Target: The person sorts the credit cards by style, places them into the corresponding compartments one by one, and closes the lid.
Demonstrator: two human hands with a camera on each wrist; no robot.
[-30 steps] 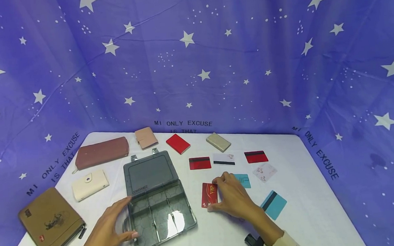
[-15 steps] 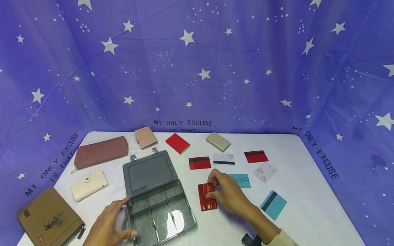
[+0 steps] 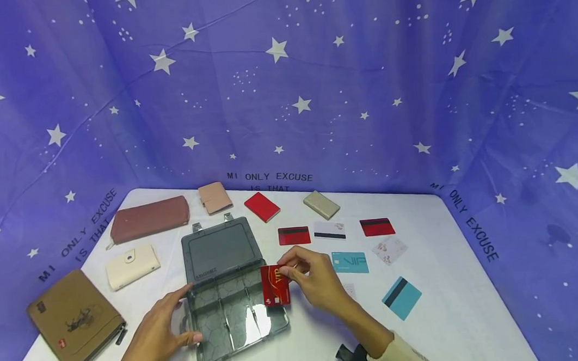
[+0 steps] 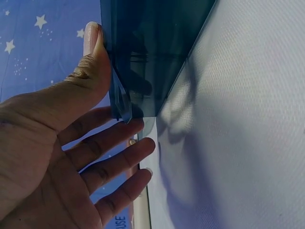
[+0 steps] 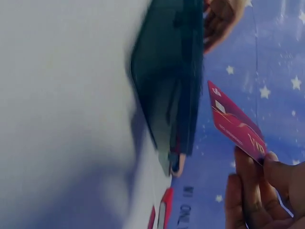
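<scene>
The right hand (image 3: 319,280) pinches the red VIP card (image 3: 273,290) above the right compartment of the open box (image 3: 208,324); a light edge grip suits it. The left hand (image 3: 152,335), fingers loosely spread, should brace the box's left side.

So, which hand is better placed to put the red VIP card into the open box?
Probably the right hand: it pinches the red VIP card, raised and, in the head view, overlapping the box. The left hand holds no card and is at the box's left edge.
</scene>
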